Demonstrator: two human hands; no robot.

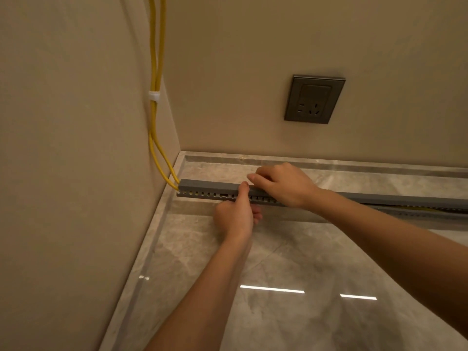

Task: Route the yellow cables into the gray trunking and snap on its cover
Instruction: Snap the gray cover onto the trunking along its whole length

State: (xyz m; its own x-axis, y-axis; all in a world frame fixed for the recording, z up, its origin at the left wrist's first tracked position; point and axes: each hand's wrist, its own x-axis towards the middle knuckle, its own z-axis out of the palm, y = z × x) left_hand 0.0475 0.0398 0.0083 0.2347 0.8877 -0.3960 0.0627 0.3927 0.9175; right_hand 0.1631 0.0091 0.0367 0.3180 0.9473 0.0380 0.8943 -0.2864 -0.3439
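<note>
Two yellow cables [155, 72] run down the left wall through a white clip [154, 95] and enter the left end of the gray slotted trunking [202, 194], which lies on the floor. Its gray cover [207, 184] sits on the left stretch. Toward the right the cover [395, 198] stands slightly lifted, and a bit of yellow cable shows beneath it. My left hand [236, 214] grips the trunking's front side, thumb on the cover's edge. My right hand [283, 183] lies over the cover from above with fingers curled on it.
A dark gray wall socket [314, 99] is on the back wall above the floor. Glossy marble floor tiles [291, 262] spread toward me, with a marble skirting strip [329, 162] along the back wall. The corner of the two walls is just left of the trunking's end.
</note>
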